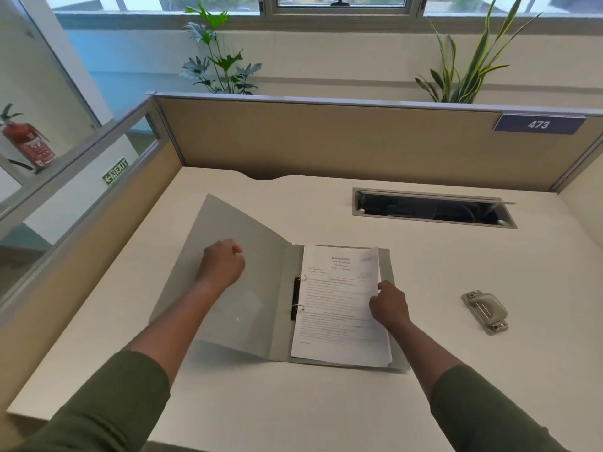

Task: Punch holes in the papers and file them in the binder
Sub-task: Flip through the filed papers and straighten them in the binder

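A grey ring binder (261,288) lies open on the white desk, its front cover raised and tilted to the left. A stack of printed papers (339,308) rests on the binder's right half, its left edge at the two metal rings (298,293). My left hand (222,264) is closed into a fist over the inside of the raised cover; whether it grips the cover is unclear. My right hand (390,305) pinches the right edge of the papers, and the top sheet's upper right corner curls up. A grey hole punch (485,310) sits on the desk to the right, untouched.
An open cable tray slot (434,208) is cut into the desk behind the binder. Beige cubicle partitions (326,141) wall the desk at the back and left. Plants stand behind the back partition.
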